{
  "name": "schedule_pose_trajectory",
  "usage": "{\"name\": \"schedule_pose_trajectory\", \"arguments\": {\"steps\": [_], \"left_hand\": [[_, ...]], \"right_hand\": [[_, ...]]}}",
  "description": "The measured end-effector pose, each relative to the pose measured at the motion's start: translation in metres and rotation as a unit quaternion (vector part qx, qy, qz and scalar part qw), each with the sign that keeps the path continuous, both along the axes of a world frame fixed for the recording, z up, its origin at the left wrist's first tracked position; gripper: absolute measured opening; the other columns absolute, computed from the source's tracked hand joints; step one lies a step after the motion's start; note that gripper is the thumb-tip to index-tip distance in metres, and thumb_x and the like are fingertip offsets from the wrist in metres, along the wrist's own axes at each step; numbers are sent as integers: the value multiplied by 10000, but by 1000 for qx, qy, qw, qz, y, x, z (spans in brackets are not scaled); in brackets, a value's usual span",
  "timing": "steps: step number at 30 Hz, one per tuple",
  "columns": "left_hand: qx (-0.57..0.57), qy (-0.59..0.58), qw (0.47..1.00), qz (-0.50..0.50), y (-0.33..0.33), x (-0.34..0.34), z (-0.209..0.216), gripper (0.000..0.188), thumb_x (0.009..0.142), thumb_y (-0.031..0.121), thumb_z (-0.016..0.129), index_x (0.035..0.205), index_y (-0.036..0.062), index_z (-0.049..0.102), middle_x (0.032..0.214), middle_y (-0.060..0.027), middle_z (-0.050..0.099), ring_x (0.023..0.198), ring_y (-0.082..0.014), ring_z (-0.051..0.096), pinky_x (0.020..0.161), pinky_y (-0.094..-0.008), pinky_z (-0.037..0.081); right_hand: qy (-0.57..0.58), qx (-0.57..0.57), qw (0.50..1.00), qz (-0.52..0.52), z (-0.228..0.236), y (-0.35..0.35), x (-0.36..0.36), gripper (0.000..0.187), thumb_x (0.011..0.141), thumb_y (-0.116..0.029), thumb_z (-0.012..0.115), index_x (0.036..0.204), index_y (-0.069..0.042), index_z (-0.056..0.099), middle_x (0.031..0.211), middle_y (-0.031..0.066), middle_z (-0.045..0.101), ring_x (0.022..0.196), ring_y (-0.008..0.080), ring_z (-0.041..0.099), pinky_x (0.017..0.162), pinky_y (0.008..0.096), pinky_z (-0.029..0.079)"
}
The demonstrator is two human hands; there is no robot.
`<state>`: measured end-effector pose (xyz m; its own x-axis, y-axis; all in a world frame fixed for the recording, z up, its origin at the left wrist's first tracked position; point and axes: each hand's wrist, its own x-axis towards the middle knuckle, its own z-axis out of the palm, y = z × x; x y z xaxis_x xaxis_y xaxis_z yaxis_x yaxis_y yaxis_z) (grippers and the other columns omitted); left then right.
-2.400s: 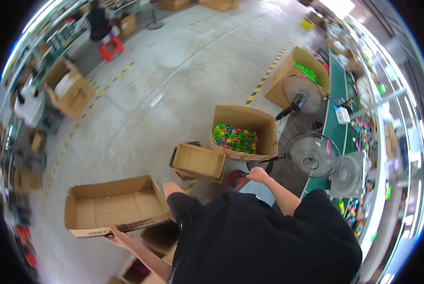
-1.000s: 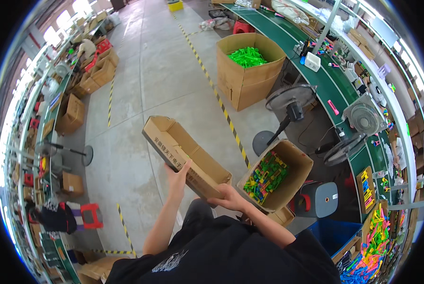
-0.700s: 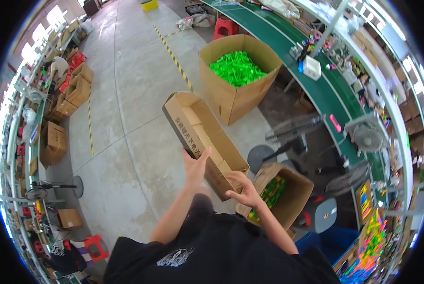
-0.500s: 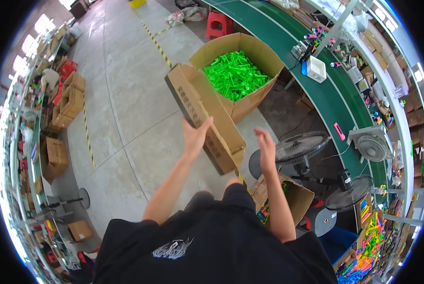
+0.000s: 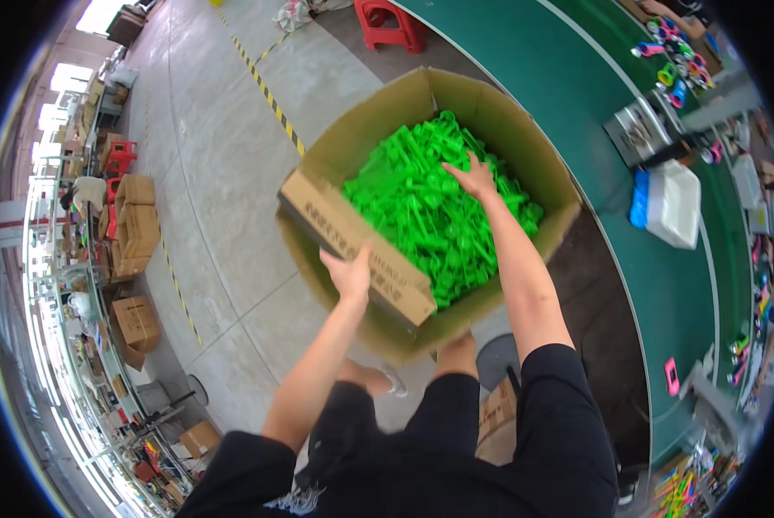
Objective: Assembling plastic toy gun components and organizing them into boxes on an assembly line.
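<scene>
A long, shallow cardboard box (image 5: pixel 352 246) with printing on its side is tilted inside the left part of a large open carton (image 5: pixel 549 246). My left hand (image 5: pixel 349 274) is closed on its outer long side, thumb up on the printed face. Bright green plastic pieces (image 5: pixel 443 250) fill the large carton in a heap. Over the far right part of that heap is my right hand (image 5: pixel 475 180), its fingers spread and holding nothing; I cannot tell whether it touches the pieces. The inside of the long box is turned away from view.
A green conveyor belt (image 5: pixel 568 112) curves along the right, carrying a white tray (image 5: pixel 674 205) and a pink piece (image 5: pixel 671 377). A red stool (image 5: pixel 389 28) stands beyond the large carton. Stacked cartons (image 5: pixel 135 226) line the left, past striped floor tape (image 5: pixel 275 108).
I have come closer to the large carton. The long box has moved into it and tipped over toward the green pieces. My right hand has reached forward over the heap.
</scene>
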<state>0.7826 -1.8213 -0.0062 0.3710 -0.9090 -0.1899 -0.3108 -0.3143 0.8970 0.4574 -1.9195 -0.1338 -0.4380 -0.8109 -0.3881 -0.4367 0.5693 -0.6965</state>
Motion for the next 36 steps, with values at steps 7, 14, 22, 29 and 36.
{"name": "schedule_pose_trajectory", "arguments": {"steps": [7, 14, 22, 29, 36], "left_hand": [[131, -61, 989, 17, -46, -63, -85, 937, 809, 146, 815, 1513, -8, 216, 1393, -184, 484, 1264, -262, 508, 1065, -371, 416], [164, -13, 985, 44, -62, -47, -78, 908, 802, 31, 771, 1509, -11, 201, 1370, -151, 460, 1246, -232, 491, 1069, -363, 405], [161, 93, 980, 66, -35, -15, -84, 973, 790, -4, 758, 1542, -17, 140, 1445, -169, 392, 1315, -253, 438, 1111, -366, 368], [171, 146, 972, 67, -8, 3, -107, 1049, 814, -17, 735, 1583, -7, 21, 1547, -186, 299, 1399, -265, 351, 1173, -379, 286], [165, 240, 952, 95, 4, 27, -110, 1050, 813, -55, 644, 1595, 12, -53, 1593, -182, 235, 1432, -288, 322, 1188, -388, 273]], "right_hand": [[107, 17, 993, -34, -149, -136, -38, 984, 711, -901, 547, 1508, -331, 457, 1580, 263, 308, 1473, 449, 267, 1186, 571, 252], [61, -19, 996, 62, -127, -114, 7, 799, 734, -689, 727, 1373, -226, 604, 1531, 344, 315, 1429, 496, 310, 1173, 498, 327], [89, -49, 974, 201, -61, -33, 92, 602, 734, -389, 813, 1251, -148, 620, 1487, 380, 369, 1290, 550, 443, 1094, 527, 405], [-44, 53, 916, 395, -2, 26, 162, 678, 776, -348, 776, 1399, -190, 560, 1571, 246, 350, 1414, 416, 392, 1120, 585, 352], [-209, 45, 833, 510, 15, -18, 71, 873, 751, -22, 728, 1530, -249, 404, 1610, 159, 330, 1521, 358, 229, 1242, 496, 227]]}}
